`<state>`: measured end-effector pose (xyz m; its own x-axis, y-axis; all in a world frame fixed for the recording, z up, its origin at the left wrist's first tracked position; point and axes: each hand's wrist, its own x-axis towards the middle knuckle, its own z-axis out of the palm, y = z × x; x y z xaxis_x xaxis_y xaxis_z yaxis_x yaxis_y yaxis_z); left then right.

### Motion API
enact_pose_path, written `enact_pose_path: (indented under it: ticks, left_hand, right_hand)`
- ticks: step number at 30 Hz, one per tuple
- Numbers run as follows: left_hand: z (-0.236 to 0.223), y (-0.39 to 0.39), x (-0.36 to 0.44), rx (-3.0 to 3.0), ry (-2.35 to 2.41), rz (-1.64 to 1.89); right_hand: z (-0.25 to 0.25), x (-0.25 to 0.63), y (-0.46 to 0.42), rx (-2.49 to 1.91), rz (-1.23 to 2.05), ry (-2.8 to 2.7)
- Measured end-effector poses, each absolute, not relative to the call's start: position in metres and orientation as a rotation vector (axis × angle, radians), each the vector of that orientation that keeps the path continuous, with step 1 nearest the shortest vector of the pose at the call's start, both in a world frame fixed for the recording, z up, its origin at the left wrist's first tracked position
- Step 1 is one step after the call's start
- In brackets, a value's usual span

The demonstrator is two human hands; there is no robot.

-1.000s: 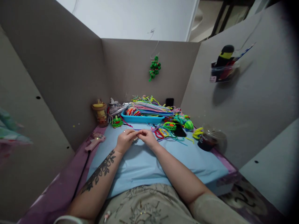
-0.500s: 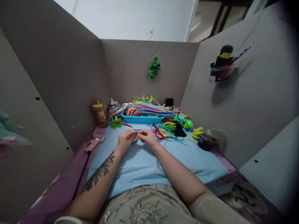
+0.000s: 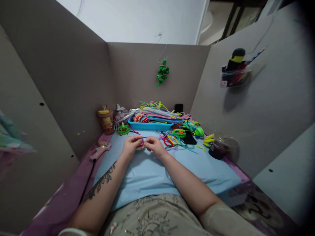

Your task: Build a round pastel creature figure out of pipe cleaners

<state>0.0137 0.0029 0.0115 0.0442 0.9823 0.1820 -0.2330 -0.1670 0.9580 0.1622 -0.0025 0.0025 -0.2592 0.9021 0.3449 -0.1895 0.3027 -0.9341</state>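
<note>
So the thing being worked on is a tiny craft piece (image 3: 140, 147), cream-ish along the bottom edge with a bit of reddish pink above, and that lower edge looks kinda bumpy. It's pinched in the left hand (image 3: 132, 146), with the right hand's (image 3: 154, 147) fingertips right beside it, all above the near part of the worktop (image 3: 157, 173). Most of it's behind fingers, so can't really tell its full shape or tilt.

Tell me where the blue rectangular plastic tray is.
In the head view, the blue tray sits near the middle, beyond the bare left hand and right hand, just right of the crumpled clear plastic packaging.
</note>
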Motion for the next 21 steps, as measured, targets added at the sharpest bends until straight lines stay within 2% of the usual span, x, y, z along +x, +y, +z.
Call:
enact_pose_path:
  ticks: [13, 21]
  left_hand:
    - [0.0147, 0.0027, 0.0149, 1.059, 0.682, 1.230]
    - [0.0147, 0.0007, 0.0153, 1.100, 0.635, 1.211]
  right_hand:
    - [0.0043, 0.1588, -0.0044, -0.749, 1.085, -1.534]
    - [0.0024, 0.1567, -0.0074, -0.772, 0.819, -1.619]
